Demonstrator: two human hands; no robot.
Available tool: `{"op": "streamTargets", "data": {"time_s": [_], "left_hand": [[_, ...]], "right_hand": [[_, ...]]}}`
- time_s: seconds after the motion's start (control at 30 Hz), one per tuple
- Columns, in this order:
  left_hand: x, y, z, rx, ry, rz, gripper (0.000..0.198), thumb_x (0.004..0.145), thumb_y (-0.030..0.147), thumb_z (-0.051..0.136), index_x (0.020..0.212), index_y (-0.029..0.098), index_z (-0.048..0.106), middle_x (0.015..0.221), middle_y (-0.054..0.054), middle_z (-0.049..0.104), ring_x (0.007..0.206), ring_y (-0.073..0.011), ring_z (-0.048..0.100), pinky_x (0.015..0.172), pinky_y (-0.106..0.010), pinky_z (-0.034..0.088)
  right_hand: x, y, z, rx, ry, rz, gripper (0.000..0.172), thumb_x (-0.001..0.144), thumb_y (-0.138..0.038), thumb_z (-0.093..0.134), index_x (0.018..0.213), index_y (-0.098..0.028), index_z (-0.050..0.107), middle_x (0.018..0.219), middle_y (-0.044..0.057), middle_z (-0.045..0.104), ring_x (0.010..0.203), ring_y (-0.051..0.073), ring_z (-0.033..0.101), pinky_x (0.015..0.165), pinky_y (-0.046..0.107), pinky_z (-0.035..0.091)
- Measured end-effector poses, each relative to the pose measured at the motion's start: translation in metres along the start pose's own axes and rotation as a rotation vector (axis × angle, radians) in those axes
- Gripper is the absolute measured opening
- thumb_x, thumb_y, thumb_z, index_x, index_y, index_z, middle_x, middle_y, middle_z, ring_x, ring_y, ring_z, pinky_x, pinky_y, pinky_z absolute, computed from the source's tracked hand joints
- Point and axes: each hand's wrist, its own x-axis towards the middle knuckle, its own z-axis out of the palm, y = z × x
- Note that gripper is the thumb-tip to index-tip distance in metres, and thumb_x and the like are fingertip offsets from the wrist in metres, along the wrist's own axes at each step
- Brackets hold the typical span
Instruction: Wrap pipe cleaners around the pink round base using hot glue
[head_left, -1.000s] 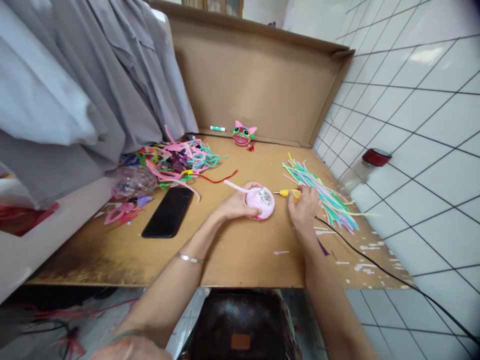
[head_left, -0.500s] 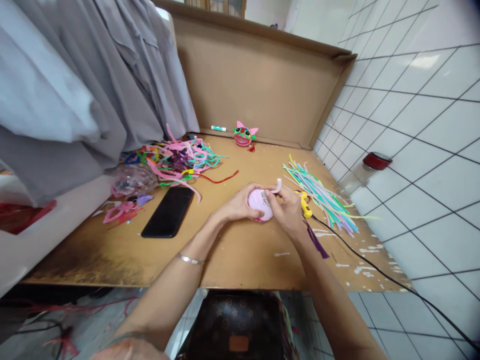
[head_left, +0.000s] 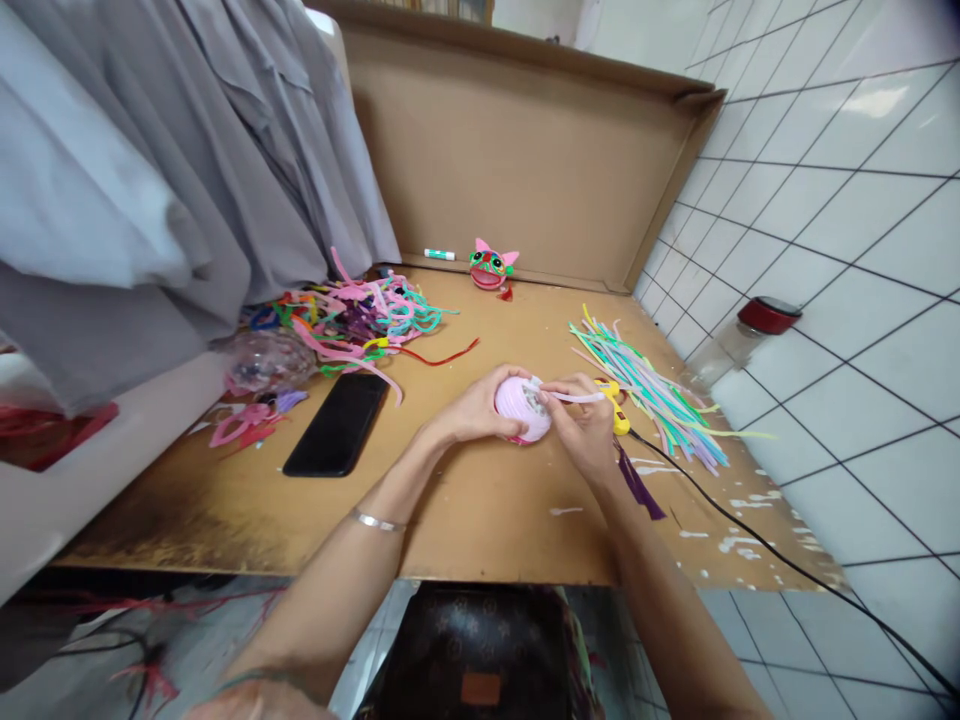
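My left hand [head_left: 484,408] is wrapped round a ball covered in pale pink pipe cleaner [head_left: 517,405], with a bare greyish patch on its right side and some red at the bottom. Pinched in my right hand [head_left: 583,420] is a loose length of the pale pipe cleaner [head_left: 581,398], its far end pointing right. The fingertips of that hand are close against the ball's bare patch. Just right of my right hand lies a yellow glue gun [head_left: 616,408], partly hidden by the hand, with a black cord.
A pile of coloured pipe cleaners [head_left: 382,310] and a black phone [head_left: 336,425] lie at left. Straight pipe cleaners [head_left: 649,385] spread at right by a glass jar [head_left: 731,345]. A purple tassel [head_left: 637,485] rests nearer me. At the back sit a finished lion-like head [head_left: 491,268] and a marker [head_left: 439,255].
The pipe cleaner's free end has swung from pointing up to lying sideways to the right. The ball has turned slightly, so more of its bare patch shows.
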Motion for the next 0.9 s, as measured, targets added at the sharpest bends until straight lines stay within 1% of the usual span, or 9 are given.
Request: {"op": "streamTargets", "data": {"time_s": [0.17, 0.4, 0.63, 0.77, 0.9], "left_hand": [[0.0000, -0.0021, -0.0006, 0.007, 0.007, 0.018, 0.069, 0.055, 0.019, 0.074, 0.119, 0.018, 0.050, 0.109, -0.004, 0.060, 0.095, -0.0197, 0.059, 0.084, -0.033, 0.051], [-0.0003, -0.0028, -0.0001, -0.005, 0.003, 0.006, 0.068, 0.055, 0.020, 0.073, 0.119, 0.019, 0.050, 0.108, -0.003, 0.060, 0.092, -0.0186, 0.059, 0.081, -0.032, 0.052], [-0.0005, -0.0032, 0.0002, 0.009, -0.002, 0.021, 0.068, 0.055, 0.020, 0.072, 0.119, 0.020, 0.050, 0.109, -0.003, 0.059, 0.095, -0.0189, 0.058, 0.085, -0.033, 0.051], [-0.0004, -0.0043, 0.0002, 0.002, -0.003, 0.025, 0.068, 0.055, 0.020, 0.072, 0.119, 0.019, 0.049, 0.110, -0.004, 0.058, 0.095, -0.0188, 0.058, 0.085, -0.033, 0.050], [-0.0003, -0.0042, -0.0002, 0.001, -0.002, 0.027, 0.067, 0.055, 0.020, 0.072, 0.119, 0.019, 0.050, 0.110, -0.004, 0.059, 0.096, -0.0192, 0.058, 0.086, -0.032, 0.050]], "right_hand": [[-0.0024, 0.0029, 0.0047, 0.042, 0.052, 0.028, 0.009, 0.084, -0.026, 0.065, 0.079, -0.021, 0.071, 0.077, 0.003, 0.066, 0.073, 0.016, 0.062, 0.068, 0.028, 0.052], [-0.0033, 0.0045, 0.0059, 0.057, 0.053, 0.036, 0.008, 0.084, -0.023, 0.064, 0.079, -0.021, 0.070, 0.076, 0.001, 0.065, 0.073, 0.015, 0.062, 0.068, 0.027, 0.051], [-0.0050, 0.0070, 0.0051, 0.025, 0.030, -0.004, 0.009, 0.085, -0.022, 0.062, 0.079, -0.022, 0.070, 0.078, 0.002, 0.066, 0.074, 0.015, 0.062, 0.069, 0.029, 0.051], [-0.0057, 0.0077, 0.0044, 0.012, 0.030, -0.051, 0.009, 0.085, -0.021, 0.063, 0.079, -0.022, 0.069, 0.077, 0.002, 0.066, 0.073, 0.016, 0.062, 0.069, 0.031, 0.051], [-0.0059, 0.0074, 0.0044, 0.012, 0.025, -0.061, 0.009, 0.085, -0.020, 0.063, 0.080, -0.022, 0.069, 0.078, 0.002, 0.067, 0.074, 0.017, 0.063, 0.069, 0.031, 0.052]]}}
